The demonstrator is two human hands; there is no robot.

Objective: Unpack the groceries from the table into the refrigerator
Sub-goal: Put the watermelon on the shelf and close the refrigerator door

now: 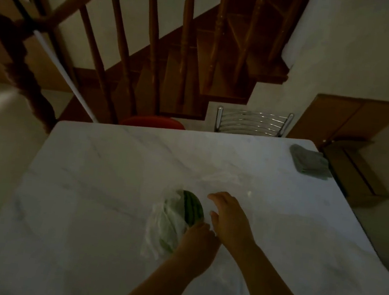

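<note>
— Grip first: what are the 2 hands doing?

— Left hand [198, 239] is down on the near end of the melon [193, 208], fingers curled toward it and the bag [166, 225]; whether they clasp the fruit or only the plastic, I cannot tell, as the hand hides its own fingertips. Right hand [228, 215] hovers just beside the melon's right flank, fingers spread and relaxed, pinching nothing.

— And the melon itself?

— Small, striped green, lying on the surface [87, 171], half out of a thin white bag that bunches along its left side. Its long axis runs from near to far, tilted slightly left at the far end.

— So which hand is better placed?

— Left already touches the near end. Right is close on the open, unbagged side, so I judge it would only need to slide left to cup that flank and free the fruit.

— Anything else about?

— A grey cloth [309, 162] lies at the far right corner, well apart. A metal chair [253, 122] stands beyond the far edge, stairs [199, 62] behind it.
</note>
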